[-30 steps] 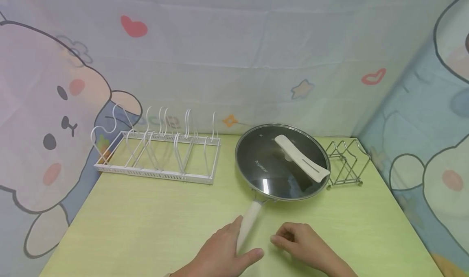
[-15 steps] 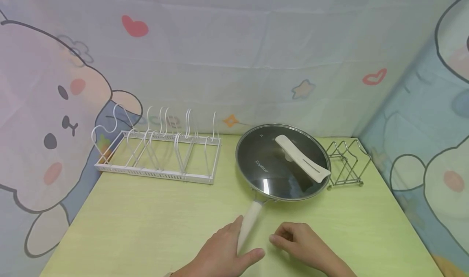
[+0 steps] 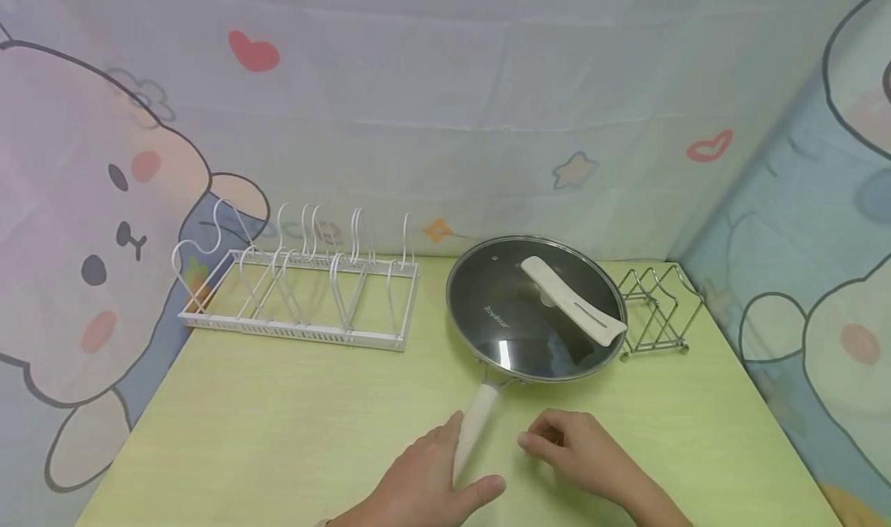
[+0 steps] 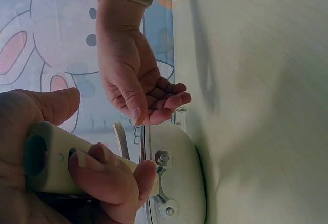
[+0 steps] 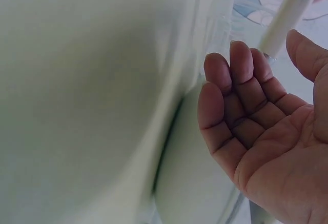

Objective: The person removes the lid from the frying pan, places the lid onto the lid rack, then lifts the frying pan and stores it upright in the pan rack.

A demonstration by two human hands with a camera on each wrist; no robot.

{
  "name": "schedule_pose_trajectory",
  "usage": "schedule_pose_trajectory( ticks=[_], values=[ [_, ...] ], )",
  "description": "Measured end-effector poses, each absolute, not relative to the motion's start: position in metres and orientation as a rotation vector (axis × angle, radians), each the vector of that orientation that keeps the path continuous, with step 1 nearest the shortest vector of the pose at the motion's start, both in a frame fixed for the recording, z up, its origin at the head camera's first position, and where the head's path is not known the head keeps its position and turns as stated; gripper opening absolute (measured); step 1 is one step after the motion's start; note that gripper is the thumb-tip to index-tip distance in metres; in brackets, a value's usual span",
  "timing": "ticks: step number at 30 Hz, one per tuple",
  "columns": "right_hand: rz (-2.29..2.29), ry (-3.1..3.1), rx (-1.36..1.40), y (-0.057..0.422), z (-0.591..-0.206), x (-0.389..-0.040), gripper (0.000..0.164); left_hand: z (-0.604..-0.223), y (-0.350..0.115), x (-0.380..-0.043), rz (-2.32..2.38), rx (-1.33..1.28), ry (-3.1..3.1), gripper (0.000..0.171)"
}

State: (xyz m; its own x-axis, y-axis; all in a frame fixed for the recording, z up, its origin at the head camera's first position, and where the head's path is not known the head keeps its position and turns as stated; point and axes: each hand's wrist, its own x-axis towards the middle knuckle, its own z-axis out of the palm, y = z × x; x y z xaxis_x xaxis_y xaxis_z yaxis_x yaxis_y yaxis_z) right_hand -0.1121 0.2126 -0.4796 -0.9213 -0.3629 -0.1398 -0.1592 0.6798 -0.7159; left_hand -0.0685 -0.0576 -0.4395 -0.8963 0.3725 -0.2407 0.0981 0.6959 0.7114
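Note:
A pan [image 3: 515,378] with a pale outer body stands on the table under a dark glass lid [image 3: 480,291]. A long cream lid handle [image 3: 572,301] lies slantwise across the lid's top. The pan's cream handle [image 3: 477,415] points toward me. My left hand [image 3: 425,473] has its fingers curled around the end of this handle from below, with the thumb sticking out apart from it, as the left wrist view shows. To the handle's right, my right hand [image 3: 581,451] hovers with loosely bent fingers, its palm [image 5: 287,152] holding nothing.
A white wire rack [image 3: 292,328] with several upright loops stands at the back left of the light green table [image 3: 278,411]. A small metal rack [image 3: 657,347] is close to the pan's right side. Behind hangs a cartoon-printed cloth [image 3: 418,86].
My right hand has shifted slightly forward and to the right. The left hand, the pan and the lid stay in place.

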Motion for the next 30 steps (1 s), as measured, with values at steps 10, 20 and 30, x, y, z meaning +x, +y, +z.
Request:
schedule_pose_trajectory(
  ticks=[10, 20, 30],
  values=[
    [-1.137, 2.868, -0.477, 0.214, -0.436, -0.131, 0.025, -0.441, -0.058, -0.068, 1.055, 0.357, 2.53, 0.112],
    [-0.923, 3.261, -0.605, 0.216, -0.388, -0.177, 0.051, -0.442, -0.059, -0.068, 1.037, 0.388, 2.571, 0.112],
    [-0.438, 3.242, -0.305, 0.21, -0.391, -0.235, 0.073, -0.442, -0.055, -0.067, 1.044, 0.334, 2.521, 0.113]
  ],
)
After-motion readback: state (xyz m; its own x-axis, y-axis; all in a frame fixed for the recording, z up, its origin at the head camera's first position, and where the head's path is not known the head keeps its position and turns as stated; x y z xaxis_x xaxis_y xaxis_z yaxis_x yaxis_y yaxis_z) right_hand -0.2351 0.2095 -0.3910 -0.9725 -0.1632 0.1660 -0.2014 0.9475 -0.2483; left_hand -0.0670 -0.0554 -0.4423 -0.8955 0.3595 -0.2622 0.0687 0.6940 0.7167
